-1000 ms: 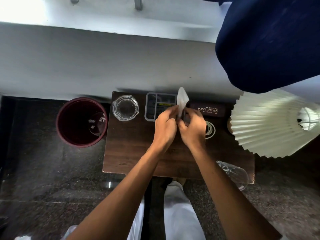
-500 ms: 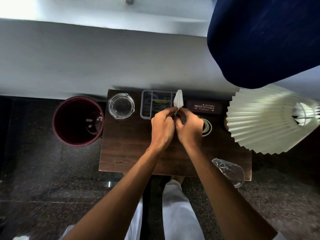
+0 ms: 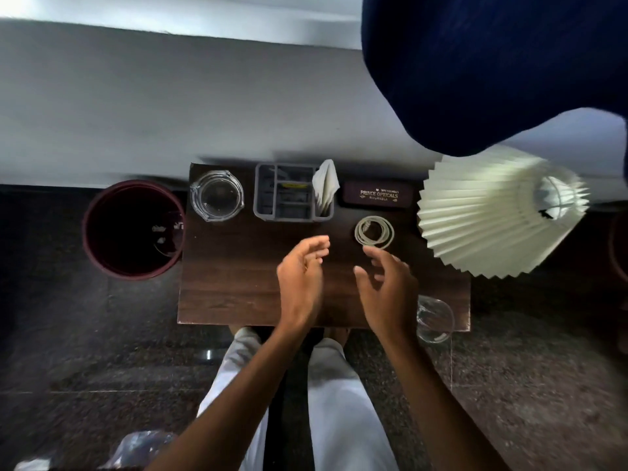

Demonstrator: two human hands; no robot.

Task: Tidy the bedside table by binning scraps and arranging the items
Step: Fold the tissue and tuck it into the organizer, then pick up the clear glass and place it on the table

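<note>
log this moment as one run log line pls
left hand: open, empty | right hand: open, empty | tissue: upright in organiser right slot | cable coil: on table

Both hands hover empty above the dark wooden surface (image 3: 231, 294), the left hand (image 3: 300, 280) and right hand (image 3: 387, 290) apart with fingers (image 3: 317, 244) spread. A white tissue (image 3: 325, 185) stands in the right end compartment of the grey organiser (image 3: 289, 215). Nearby lie a glass ashtray (image 3: 217, 196), spectacle case (image 3: 378, 195) and coiled cable (image 3: 374, 231). A maroon bin (image 3: 102, 253) stands at the left.
</note>
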